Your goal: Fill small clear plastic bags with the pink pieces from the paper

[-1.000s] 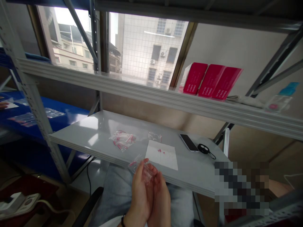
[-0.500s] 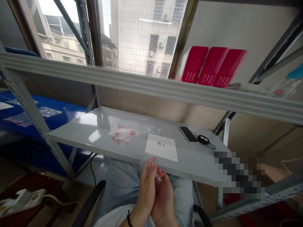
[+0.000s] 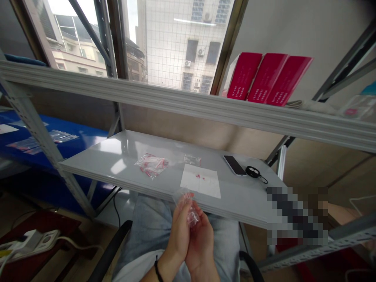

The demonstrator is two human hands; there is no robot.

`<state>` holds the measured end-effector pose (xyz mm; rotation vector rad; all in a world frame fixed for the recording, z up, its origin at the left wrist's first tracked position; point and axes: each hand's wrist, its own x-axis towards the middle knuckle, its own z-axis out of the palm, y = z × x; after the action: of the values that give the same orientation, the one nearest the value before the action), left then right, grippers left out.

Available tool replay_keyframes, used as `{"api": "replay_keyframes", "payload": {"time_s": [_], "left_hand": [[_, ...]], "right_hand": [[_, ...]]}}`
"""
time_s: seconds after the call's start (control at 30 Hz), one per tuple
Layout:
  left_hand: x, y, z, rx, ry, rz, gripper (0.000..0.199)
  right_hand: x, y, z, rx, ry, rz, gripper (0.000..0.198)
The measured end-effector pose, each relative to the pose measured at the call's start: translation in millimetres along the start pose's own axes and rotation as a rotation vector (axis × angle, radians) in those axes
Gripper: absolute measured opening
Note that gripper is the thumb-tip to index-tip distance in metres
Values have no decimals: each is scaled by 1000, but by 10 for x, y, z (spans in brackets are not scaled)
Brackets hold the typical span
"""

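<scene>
Below the shelf edge, over the lap: both hands pressed together, pinching one small clear bag.
Left hand (image 3: 179, 231): fingers up, tips on the bag's top; a dark band at the wrist.
Right hand (image 3: 200, 244): cupped against the left, fingers closed on the bag's lower part.
Bag (image 3: 188, 205): clear plastic, crumpled, with a trace of pink inside; held between the two hands just in front of the shelf's front edge, not touching it.
Shelf (image 3: 123, 150): grey, glossy, at chest height.
Paper (image 3: 201, 187): white sheet lying flat on the shelf, near its front edge, just beyond the hands.
Pink bits (image 3: 200, 177): a few tiny pieces on the paper's far half.
Bag pile (image 3: 152, 164): clear bags with red strips, on the shelf left of the paper.
Second small bag (image 3: 192, 159): clear, just behind the paper.
Phone (image 3: 234, 165): face up, right of the paper.
Black fob (image 3: 252, 172): beside the phone, to its right.
Red boxes (image 3: 266, 80): three side by side on the upper shelf, leaning back.
</scene>
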<state>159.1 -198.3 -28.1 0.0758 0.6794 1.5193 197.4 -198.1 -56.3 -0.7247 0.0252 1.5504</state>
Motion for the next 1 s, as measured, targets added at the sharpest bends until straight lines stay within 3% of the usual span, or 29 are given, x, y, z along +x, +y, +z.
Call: {"api": "replay_keyframes", "payload": {"time_s": [0.1,0.23,0.37,0.5,0.67,0.8,0.9,1.0], "left_hand": [[-116,99,122,65,-111,71,31],[-176,205,313,-70,-254,126,32],[-34,350,487,-218,-182,41,22],[259,636,564,-188,-97,41,7],[763,926,754,-71,-54,52,16],[1224,892,1011,72,-20,47,10],[1495,770,1125,224,-19,53,31],[1676,655,1156,399,-62,72,34]], "right_hand": [[-24,-43,24,-10,-47,-3,23],[25,-118,-25,-20,-83,-111,31],[257,-417,-14,-32,-108,-275,23],[648,-944,233,-43,-117,-456,16],[1188,-1375,608,-109,-142,-424,14],[1498,-1451,705,-193,-143,-422,15],[1640,-1458,681,-273,-139,-431,25],[1736,-1453,652,-360,-140,-438,29]]}}
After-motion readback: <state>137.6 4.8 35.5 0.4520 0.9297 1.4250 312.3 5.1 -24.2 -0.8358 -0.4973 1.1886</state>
